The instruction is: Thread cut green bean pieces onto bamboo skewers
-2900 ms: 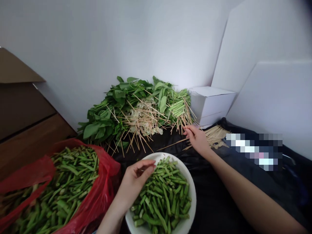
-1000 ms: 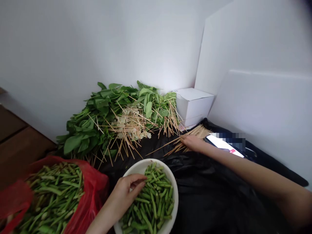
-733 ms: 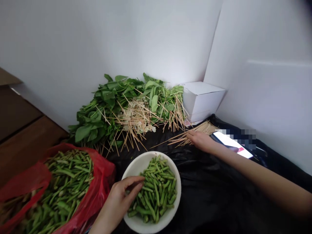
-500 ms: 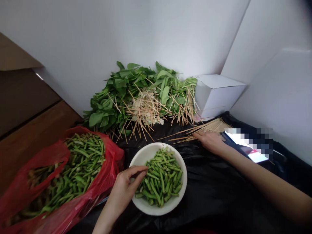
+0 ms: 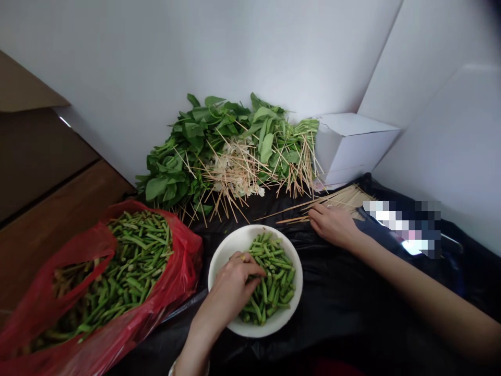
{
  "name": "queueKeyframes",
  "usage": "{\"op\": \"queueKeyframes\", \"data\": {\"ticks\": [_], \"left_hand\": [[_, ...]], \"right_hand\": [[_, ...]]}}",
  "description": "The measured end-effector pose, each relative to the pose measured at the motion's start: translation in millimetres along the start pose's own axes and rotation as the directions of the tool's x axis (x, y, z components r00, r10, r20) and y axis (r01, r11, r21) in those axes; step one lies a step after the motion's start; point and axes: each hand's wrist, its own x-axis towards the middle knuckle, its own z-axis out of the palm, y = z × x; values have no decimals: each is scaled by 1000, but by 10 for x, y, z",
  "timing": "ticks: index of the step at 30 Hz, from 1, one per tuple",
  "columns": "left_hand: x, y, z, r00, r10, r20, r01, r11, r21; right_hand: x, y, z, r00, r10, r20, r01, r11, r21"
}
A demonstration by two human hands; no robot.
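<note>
A white bowl (image 5: 225, 250) of cut green bean pieces (image 5: 274, 279) sits on black plastic sheeting. My left hand (image 5: 235, 284) reaches into the bowl, its fingers curled down among the beans; whether a piece is gripped is hidden. My right hand (image 5: 332, 224) lies palm down at the near end of a loose bundle of bamboo skewers (image 5: 344, 198), fingers pressed on the sticks. A phone (image 5: 407, 230) lies just right of that wrist.
A red plastic bag (image 5: 176, 266) full of cut beans (image 5: 129, 261) sits at the left. Leafy greens threaded on skewers (image 5: 230, 151) are piled against the wall. A white box (image 5: 352, 146) stands at the back right. Wooden boards (image 5: 50, 209) lie at the far left.
My left hand has moved from the bowl's rim further in over the beans, fingers now curled down. My right hand stays at the skewer bundle. The view has shifted slightly.
</note>
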Motion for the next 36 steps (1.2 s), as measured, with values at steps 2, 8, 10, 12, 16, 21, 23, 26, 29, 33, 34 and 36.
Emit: {"op": "queueKeyframes", "data": {"ticks": [2, 8, 10, 12, 16, 21, 23, 26, 29, 33, 34, 36], "left_hand": [[-6, 23, 16, 999, 28, 45, -31, 998, 60], [82, 99, 10, 992, 72, 105, -98, 959, 264], [117, 88, -17, 990, 100, 98, -119, 972, 203], [129, 55, -49, 993, 107, 51, -108, 994, 22], [90, -24, -65, 987, -118, -107, 54, 879, -473], [17, -85, 12, 931, -364, -15, 176, 484, -857], [7, -103, 39, 919, -393, -16, 144, 374, -916], [12, -116, 51, 893, -450, -20, 85, 212, -974], [14, -107, 39, 883, -468, 28, 81, 95, -992], [-14, -89, 26, 884, -465, 48, 84, 56, -995], [-24, -88, 25, 882, -468, 49, 84, 55, -995], [-42, -88, 23, 879, -474, 46, 85, 60, -995]], "right_hand": [[31, -58, -89, 999, 0, -46, 1, 999, 32], [171, -274, -391, 970, -34, -241, 79, 980, 181], [220, -346, -531, 951, -42, -308, 116, 967, 225], [247, -417, -690, 923, -51, -382, 174, 940, 293], [177, -552, -928, 880, -103, -463, 277, 905, 324], [-138, -709, -798, 918, -104, -382, 220, 936, 276], [-288, -757, -685, 942, -93, -324, 188, 942, 279], [-472, -796, -595, 946, -100, -308, 194, 937, 290], [-568, -810, -605, 938, -77, -338, 184, 936, 299], [-590, -826, -657, 929, -48, -367, 178, 927, 331], [-588, -829, -666, 928, -41, -370, 177, 923, 341], [-582, -833, -675, 925, -32, -379, 176, 920, 351]]}}
